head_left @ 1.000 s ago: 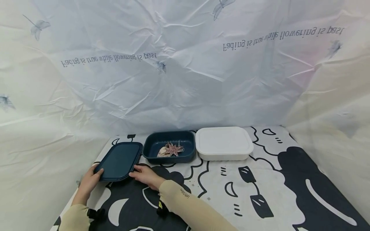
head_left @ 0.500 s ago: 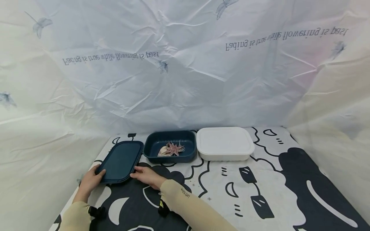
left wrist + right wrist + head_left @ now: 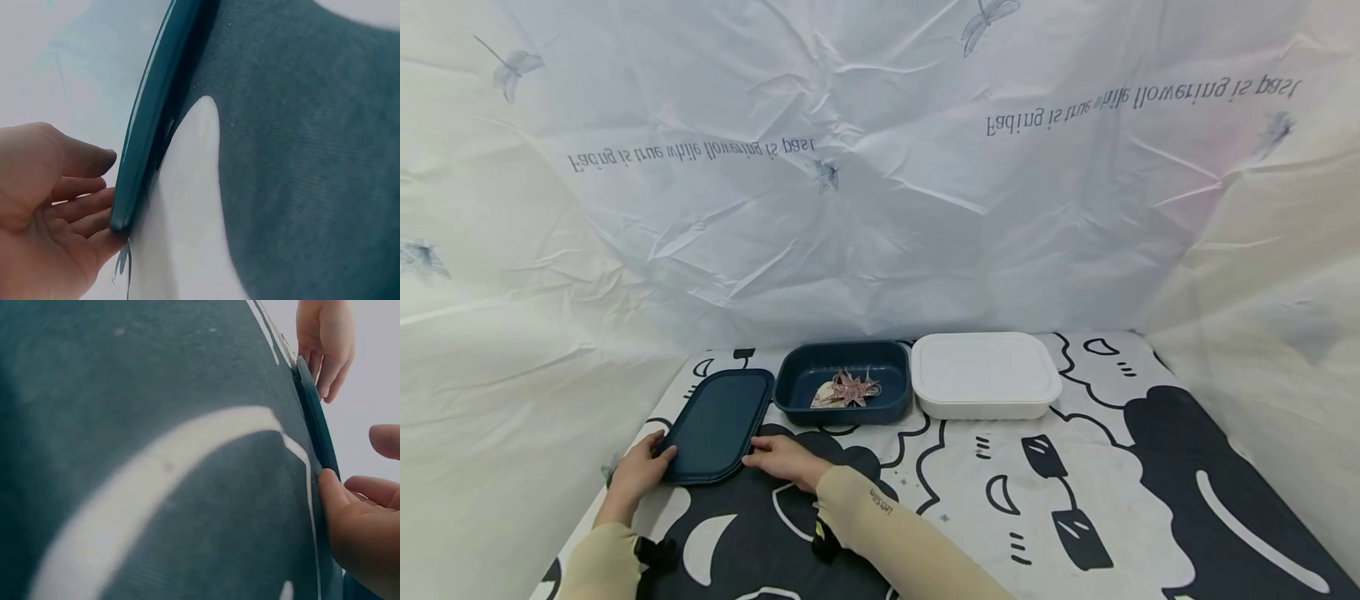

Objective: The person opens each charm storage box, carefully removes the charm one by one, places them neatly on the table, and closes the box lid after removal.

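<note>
A dark blue rectangular lid with rounded corners lies on the patterned cloth at the left. My left hand is at its near left corner; in the left wrist view the fingers touch the lid's edge while the thumb stands off it. At the opposite side, my right hand has its fingertips by the rim, and the right wrist view shows the thumb lifted away. Just beyond, an uncovered dark blue box holds a pink glittery star ornament and a pale flat piece.
Right of the blue box stands a white box with a white lid on it. A black-and-white cartoon cloth covers the table. Pale printed sheeting hangs behind and at both sides.
The lid has come down slightly toward the near side and now lies on the cloth. My left thumb has slipped from its top to beside the edge. Both boxes stay put.
</note>
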Demonstrator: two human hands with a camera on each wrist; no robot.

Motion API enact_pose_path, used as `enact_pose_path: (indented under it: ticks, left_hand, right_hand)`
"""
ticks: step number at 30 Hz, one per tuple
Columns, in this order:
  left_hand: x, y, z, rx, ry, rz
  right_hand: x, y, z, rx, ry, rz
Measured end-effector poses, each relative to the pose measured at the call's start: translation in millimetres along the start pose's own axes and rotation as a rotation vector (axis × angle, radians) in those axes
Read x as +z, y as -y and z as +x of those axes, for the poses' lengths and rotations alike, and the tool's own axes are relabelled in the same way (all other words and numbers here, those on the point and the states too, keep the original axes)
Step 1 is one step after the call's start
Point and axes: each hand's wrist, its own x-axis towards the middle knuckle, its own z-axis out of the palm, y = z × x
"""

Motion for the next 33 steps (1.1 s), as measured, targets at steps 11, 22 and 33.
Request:
enact_pose_path:
  ticks: [11, 22, 33]
  left_hand:
    - [1.3, -1.7, 0.9, -0.004, -0.012, 0.015]
    - [1.6, -3.5, -0.9, -0.025, -0.003, 0.017]
    - [2.1, -3.8, -1.8, -0.042, -0.002, 0.035]
  right_hand:
    - [-2.7, 0.6, -0.7, 0.013, 0.038, -0.027]
    - [-1.6, 0.8, -2.5, 0.004, 0.030, -0.052]
    - [-2.9, 0.7, -6.1, -0.005, 0.026, -0.049]
